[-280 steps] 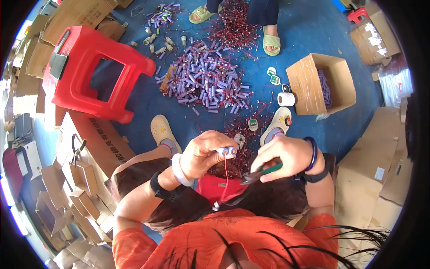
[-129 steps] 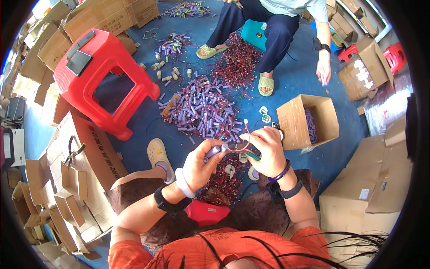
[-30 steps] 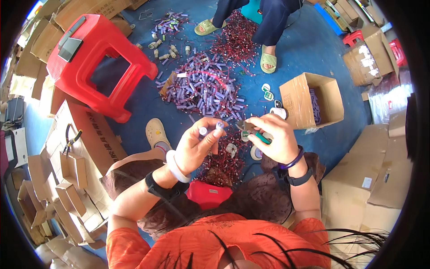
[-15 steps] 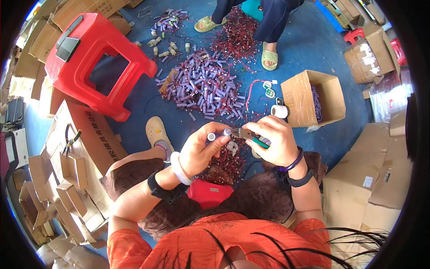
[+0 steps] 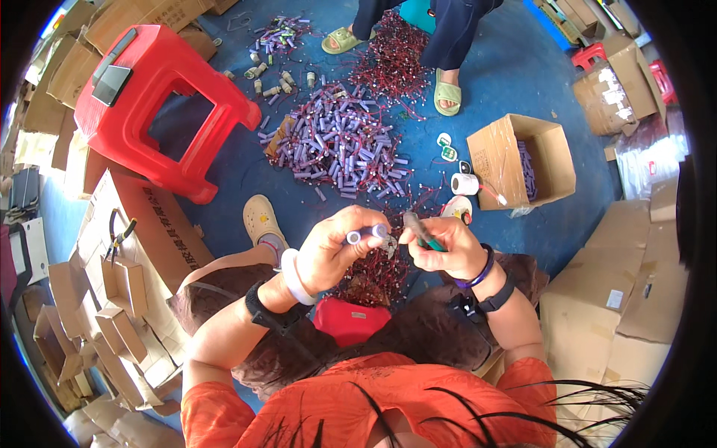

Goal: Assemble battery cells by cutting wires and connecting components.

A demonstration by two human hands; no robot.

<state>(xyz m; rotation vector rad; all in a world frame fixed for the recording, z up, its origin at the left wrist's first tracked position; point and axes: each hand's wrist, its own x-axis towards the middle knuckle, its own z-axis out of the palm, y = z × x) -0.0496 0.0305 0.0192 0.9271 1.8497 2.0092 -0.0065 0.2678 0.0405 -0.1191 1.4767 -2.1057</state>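
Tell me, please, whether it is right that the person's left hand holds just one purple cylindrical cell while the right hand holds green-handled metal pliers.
Not quite: the left hand holds two purple cylindrical cells, not one, as the head view shows. The right hand does hold green-handled metal pliers.

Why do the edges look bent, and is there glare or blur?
Head view: fisheye bending near the dark round rim; glare on the plastic wrap at right; cardboard washed out far left; pliers in the right hand look slightly soft.
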